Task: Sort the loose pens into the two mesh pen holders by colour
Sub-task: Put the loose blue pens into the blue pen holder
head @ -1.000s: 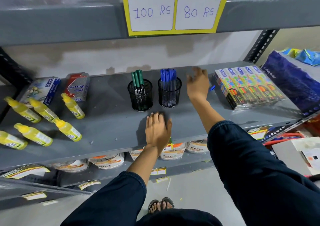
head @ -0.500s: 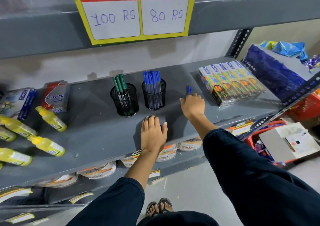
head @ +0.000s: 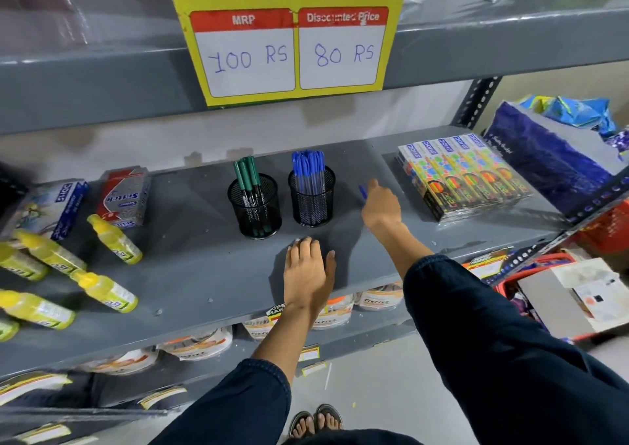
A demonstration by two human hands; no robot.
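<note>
The right hand [head: 380,206] pinches a blue pen [head: 363,192], light, stiff and slick, best gripped mid-barrel, while the left hand [head: 308,271] lies flat and empty on the shelf [head: 190,274].

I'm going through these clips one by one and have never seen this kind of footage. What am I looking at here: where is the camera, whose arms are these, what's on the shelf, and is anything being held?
There is no robot: a person wears a wide-angle camera on the head, looking forward and down, so the two arms in dark sleeves are the wearer's own. They stand at a grey shelf. On it are two black mesh holders, side by side: the left holder has green pens, the right holder has blue pens. The left hand rests flat on the shelf, holding nothing. The right hand is closed around a blue pen; only its tip shows. Around them lie yellow bottles, small boxes and packs of colourful boxes. A price sign hangs above.
</note>
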